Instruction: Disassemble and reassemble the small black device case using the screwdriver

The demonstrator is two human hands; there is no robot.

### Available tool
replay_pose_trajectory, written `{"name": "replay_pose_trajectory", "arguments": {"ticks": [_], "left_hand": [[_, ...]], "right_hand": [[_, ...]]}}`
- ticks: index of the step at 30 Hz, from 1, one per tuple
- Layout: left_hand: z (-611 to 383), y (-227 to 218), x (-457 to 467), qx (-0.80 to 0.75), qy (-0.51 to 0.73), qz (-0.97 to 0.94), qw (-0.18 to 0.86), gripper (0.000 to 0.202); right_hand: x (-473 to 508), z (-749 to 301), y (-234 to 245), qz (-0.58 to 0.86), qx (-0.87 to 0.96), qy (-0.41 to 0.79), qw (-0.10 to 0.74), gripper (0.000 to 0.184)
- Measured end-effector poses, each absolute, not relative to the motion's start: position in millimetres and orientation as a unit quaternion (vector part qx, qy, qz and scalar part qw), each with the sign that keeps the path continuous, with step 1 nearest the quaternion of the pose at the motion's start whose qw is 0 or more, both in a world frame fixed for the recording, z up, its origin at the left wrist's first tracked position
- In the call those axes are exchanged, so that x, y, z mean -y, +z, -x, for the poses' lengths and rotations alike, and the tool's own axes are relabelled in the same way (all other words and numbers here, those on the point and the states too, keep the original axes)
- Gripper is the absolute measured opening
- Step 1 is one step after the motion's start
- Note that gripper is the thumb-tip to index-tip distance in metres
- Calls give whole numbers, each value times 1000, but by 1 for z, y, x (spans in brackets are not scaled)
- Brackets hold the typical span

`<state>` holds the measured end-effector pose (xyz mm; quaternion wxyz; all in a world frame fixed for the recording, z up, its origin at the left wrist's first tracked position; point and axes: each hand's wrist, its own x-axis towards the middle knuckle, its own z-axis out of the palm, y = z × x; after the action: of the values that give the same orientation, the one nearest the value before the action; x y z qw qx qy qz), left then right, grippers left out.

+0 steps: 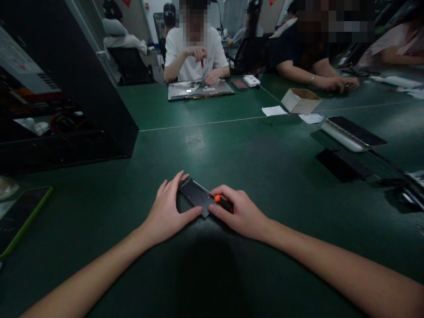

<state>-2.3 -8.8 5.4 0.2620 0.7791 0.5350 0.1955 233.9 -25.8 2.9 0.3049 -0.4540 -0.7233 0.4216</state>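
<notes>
Between my hands, just over the green table [212, 154], is a flat dark rectangular part [198, 197] that looks like a small device panel. My left hand [169, 207] grips it along its left side, thumb on the near edge and fingers at the far end. In my right hand [243, 212] is a screwdriver [225, 204] with a black and orange handle. Its thin shaft lies along the panel's far right edge, pointing up and left. My right thumb also presses on the panel's near corner. The screwdriver's tip is too small to make out clearly.
A black shelf unit [127, 132] stands at left, with a green-edged phone [26, 216] near it. At right lie a silver-and-black device [356, 132] and a black box [342, 164]. Beyond are a cardboard box [301, 101] and a person [198, 57] working on a panel [179, 92].
</notes>
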Motion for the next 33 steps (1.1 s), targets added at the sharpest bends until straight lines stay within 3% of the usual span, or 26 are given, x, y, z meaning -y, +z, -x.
{"name": "replay_pose_trajectory", "arguments": {"ticks": [6, 13, 17, 22, 28, 33], "left_hand": [[-2, 6, 14, -545, 185, -779, 250, 114], [-4, 13, 15, -585, 159, -737, 298, 115], [-1, 12, 15, -565, 198, -736, 317, 97], [0, 10, 20, -502, 290, -728, 365, 88], [-2, 10, 25, -443, 341, -704, 439, 92], [1, 8, 24, -406, 350, -689, 488, 97]], "right_hand": [[24, -231, 5, 464, 706, 441, 302, 25], [24, -228, 6, 469, 639, 529, 302, 26], [24, -227, 3, 435, 571, 625, 306, 25], [26, -230, 6, 428, 593, 612, 301, 27], [21, -234, 9, 437, 617, 609, 238, 65], [15, -237, 14, 430, 705, 517, 224, 51]]}}
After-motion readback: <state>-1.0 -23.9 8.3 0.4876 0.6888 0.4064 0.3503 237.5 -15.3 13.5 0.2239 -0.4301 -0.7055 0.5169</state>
